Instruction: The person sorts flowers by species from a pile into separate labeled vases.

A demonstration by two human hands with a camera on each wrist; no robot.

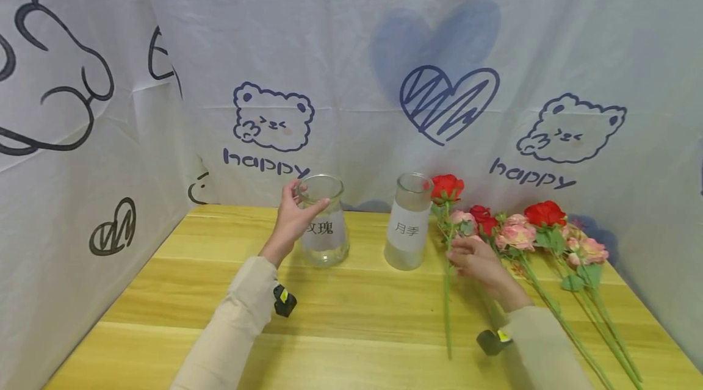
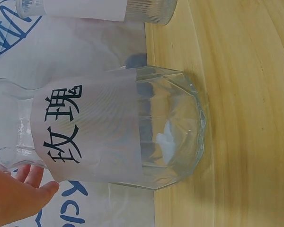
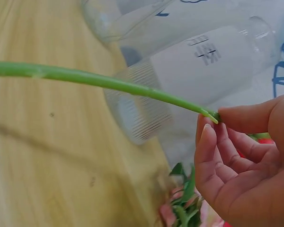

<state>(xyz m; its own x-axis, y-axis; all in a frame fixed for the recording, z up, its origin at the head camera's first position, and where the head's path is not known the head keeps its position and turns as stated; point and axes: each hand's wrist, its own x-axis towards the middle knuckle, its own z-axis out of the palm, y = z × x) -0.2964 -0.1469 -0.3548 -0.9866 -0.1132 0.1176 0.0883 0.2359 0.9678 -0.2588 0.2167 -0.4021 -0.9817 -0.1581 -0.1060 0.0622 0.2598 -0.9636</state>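
Observation:
My left hand holds the neck of a wide clear glass vase, which stands on the wooden table. Its white label bears two large black characters in the left wrist view. To the right, my right hand pinches the green stem of a red rose between thumb and fingers. The bloom is up beside the narrower vase's rim, and the stem hangs down toward the table's near side. That narrower glass vase, also labelled, stands between the hands.
Several more flowers lie at the right of the table, red ones and pink ones, their long stems pointing toward the near edge. A white printed cloth hangs behind and at the sides.

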